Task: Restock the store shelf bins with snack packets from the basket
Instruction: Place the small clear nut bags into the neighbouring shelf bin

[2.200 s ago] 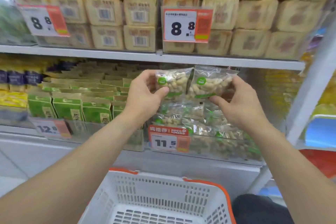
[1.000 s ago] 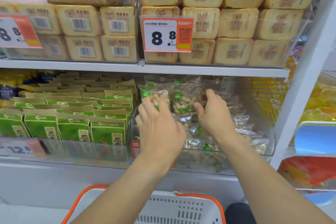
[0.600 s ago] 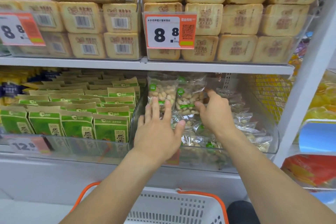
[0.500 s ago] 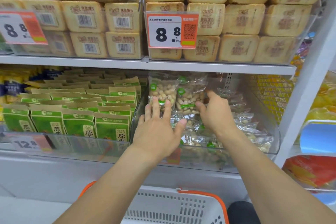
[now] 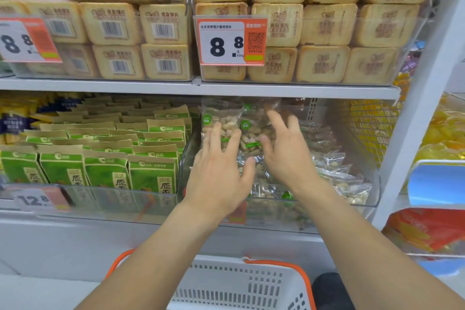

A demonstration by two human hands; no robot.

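Two clear packets of peanuts [image 5: 227,121] with green labels stand upright at the back of a clear plastic shelf bin [image 5: 362,201] on the lower shelf. My left hand [image 5: 219,173] has its fingers spread straight, the fingertips against the left packet's front. My right hand [image 5: 286,151] is beside it, fingers straight and spread over the right packet. More peanut packets [image 5: 334,168] lie loose in the bin. The white basket [image 5: 241,284] with an orange rim sits below, between my forearms.
Green and tan snack bags [image 5: 105,158] fill the bin to the left. Tan toast-slice packs [image 5: 322,27] crowd the upper shelf behind a price tag [image 5: 230,43] marked 8.8. A white shelf upright [image 5: 422,98] stands on the right, with yellow goods beyond it.
Both hands carried the two peanut packets into the bin and stood them at the back. They let go, and the right hand's fingers have since straightened out over the right packet.
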